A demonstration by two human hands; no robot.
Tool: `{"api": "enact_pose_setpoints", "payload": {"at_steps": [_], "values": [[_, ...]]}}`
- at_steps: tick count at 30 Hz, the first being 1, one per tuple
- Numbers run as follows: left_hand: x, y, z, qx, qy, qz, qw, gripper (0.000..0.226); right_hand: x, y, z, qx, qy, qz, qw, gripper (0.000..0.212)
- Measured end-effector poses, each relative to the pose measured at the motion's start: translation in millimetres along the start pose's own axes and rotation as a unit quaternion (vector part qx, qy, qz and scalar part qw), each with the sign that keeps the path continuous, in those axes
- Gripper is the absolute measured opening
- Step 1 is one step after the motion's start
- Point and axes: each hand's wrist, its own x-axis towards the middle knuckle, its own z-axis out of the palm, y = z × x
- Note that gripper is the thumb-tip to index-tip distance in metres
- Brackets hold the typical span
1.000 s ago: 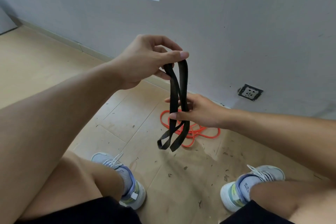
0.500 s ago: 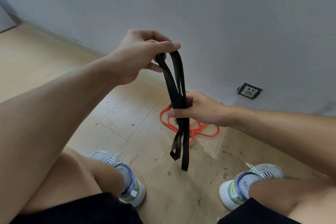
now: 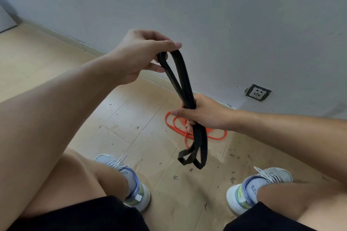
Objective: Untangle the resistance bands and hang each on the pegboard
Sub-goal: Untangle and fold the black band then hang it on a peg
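Left hand (image 3: 139, 56) pinching the top of the black band (image 3: 185, 90), right hand (image 3: 203, 113) squeezing its middle, loops dangling below, orange band (image 3: 174, 125) on floor (image 3: 131, 118) behind.

Soft even daylight, faint shadows on the floor (image 3: 131, 118), wide-angle bending at the edges, slightly soft focus

The left hand (image 3: 139, 56) is raised, its forearm reaching up from the lower left, with the thumb lying straight along the top and the fingers curled beneath, pinching the upper loops of the black band (image 3: 185, 88). The right hand (image 3: 201, 113) sits lower and to the right of the left hand, its forearm coming in from the right, fingers wrapped round the band's bunched middle.
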Motion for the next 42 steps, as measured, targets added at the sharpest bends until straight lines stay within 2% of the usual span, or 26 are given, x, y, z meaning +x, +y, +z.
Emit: {"api": "enact_pose_setpoints", "payload": {"at_steps": [2, 4, 7, 9, 11, 13, 15, 17, 19, 22, 24, 26, 30, 35, 39, 42], "values": [[4, -6, -10, -0.011, 0.016, -0.03, 0.999, 0.033, 1, -1, -7, 0.022, 0.034, 0.008, 0.999, 0.026], [8, -14, -22, -0.027, 0.024, -0.062, 0.997, 0.033, 1, 0, -18, 0.059, 0.065, 0.02, 0.996, 0.03], [12, -29, -37, -0.024, -0.012, -0.128, 0.991, 0.039, -2, 0, -31, 0.072, 0.08, 0.031, 0.994, 0.03], [12, -39, -39, 0.033, -0.051, -0.157, 0.986, 0.038, -2, 2, -34, 0.027, 0.085, 0.033, 0.996, 0.026], [12, -44, -34, 0.146, -0.068, -0.131, 0.978, 0.038, -3, 4, -34, -0.019, 0.087, 0.032, 0.996, 0.026], [10, -39, -21, 0.216, -0.078, -0.074, 0.97, 0.05, -3, 5, -33, -0.067, 0.086, 0.039, 0.993, 0.029], [5, -32, -4, 0.217, -0.128, -0.043, 0.967, 0.065, -2, 4, -30, -0.107, 0.077, 0.043, 0.99, 0.029], [-1, -31, 18, 0.25, -0.206, -0.051, 0.945, 0.091, -1, 2, -25, -0.152, 0.066, 0.037, 0.986, 0.029], [-4, -37, 38, 0.31, -0.273, -0.078, 0.907, 0.12, 0, 1, -21, -0.171, 0.065, 0.033, 0.982, 0.027], [-1, -48, 54, 0.364, -0.303, -0.112, 0.874, 0.136, 0, 0, -22, -0.166, 0.068, 0.034, 0.983, 0.017], [1, -47, 55, 0.39, -0.294, -0.099, 0.867, 0.13, -2, 0, -24, -0.17, 0.062, 0.035, 0.983, 0.018], [2, -40, 53, 0.385, -0.283, -0.076, 0.875, 0.119, -2, 3, -28, -0.17, 0.06, 0.044, 0.983, 0.023], [-1, -21, 49, 0.335, -0.248, -0.009, 0.909, 0.092, -3, 6, -36, -0.122, 0.057, 0.045, 0.99, 0.03], [-7, -8, 36, 0.228, -0.209, 0.059, 0.949, 0.056, -6, 10, -39, -0.085, -0.008, 0.044, 0.995, 0.031], [2, -13, 8, 0.127, -0.19, 0.009, 0.974, 0.042, -10, 25, -43, -0.071, 0.004, 0.065, 0.995, 0.025], [7, -28, -6, 0.143, -0.236, -0.05, 0.96, 0.033, -11, 25, -47, -0.076, 0.02, 0.057, 0.995, 0.027]]}}
